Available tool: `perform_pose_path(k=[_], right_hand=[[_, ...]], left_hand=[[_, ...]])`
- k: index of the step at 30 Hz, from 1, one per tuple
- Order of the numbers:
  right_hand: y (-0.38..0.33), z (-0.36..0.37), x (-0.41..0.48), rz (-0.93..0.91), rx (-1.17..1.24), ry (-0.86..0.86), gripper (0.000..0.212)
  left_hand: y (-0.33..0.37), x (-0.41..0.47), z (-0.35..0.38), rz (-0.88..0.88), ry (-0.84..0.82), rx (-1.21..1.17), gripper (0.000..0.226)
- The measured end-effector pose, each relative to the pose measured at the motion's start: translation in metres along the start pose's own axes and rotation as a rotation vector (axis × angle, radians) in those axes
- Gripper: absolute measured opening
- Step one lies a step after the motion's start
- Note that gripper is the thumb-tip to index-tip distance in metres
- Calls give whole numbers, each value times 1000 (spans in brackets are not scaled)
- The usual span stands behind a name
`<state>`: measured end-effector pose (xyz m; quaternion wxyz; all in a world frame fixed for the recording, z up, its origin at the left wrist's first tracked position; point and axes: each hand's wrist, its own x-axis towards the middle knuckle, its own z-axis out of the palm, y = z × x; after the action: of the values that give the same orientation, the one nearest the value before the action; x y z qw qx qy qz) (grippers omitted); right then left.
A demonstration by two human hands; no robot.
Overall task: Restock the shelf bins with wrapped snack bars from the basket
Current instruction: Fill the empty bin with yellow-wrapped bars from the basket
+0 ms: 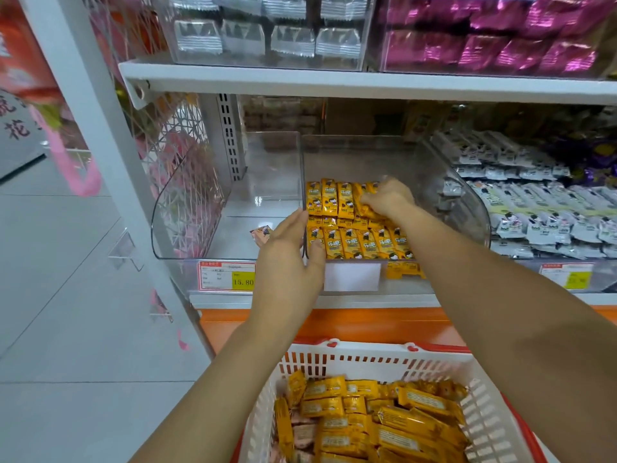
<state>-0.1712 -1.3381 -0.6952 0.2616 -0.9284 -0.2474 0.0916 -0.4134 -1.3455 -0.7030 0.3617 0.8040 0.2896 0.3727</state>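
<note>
Several yellow bars [330,199] under curled right fingers [370,197]; left fingers [294,223] straight against divider [303,168].

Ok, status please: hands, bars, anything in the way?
Right hand grips yellow bars in middle bin. Left hand flat against divider. Nothing in the way.

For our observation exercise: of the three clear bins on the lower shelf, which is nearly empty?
The left bin: it holds only one pink bar, while the middle bin has yellow bars and the right bin white bars.
</note>
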Motion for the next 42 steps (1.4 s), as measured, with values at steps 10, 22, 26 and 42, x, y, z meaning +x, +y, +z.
perform_pose_path(k=[10,22,26,42], right_hand=[[5,-3,-11,-123,37,-60,41],[26,-48,-173,-639,248,82,34],[61,-16,-196,-621,163,-124,33],[173,212,-221,-585,-605,-501,65]], left_hand=[[-1,-2,0,22,-16,19,45],[-3,-33,-24,93,-47,117,18],[-16,-60,-29,66,-368,344,25],[-106,-133,-59,-511,-1061,726,46]])
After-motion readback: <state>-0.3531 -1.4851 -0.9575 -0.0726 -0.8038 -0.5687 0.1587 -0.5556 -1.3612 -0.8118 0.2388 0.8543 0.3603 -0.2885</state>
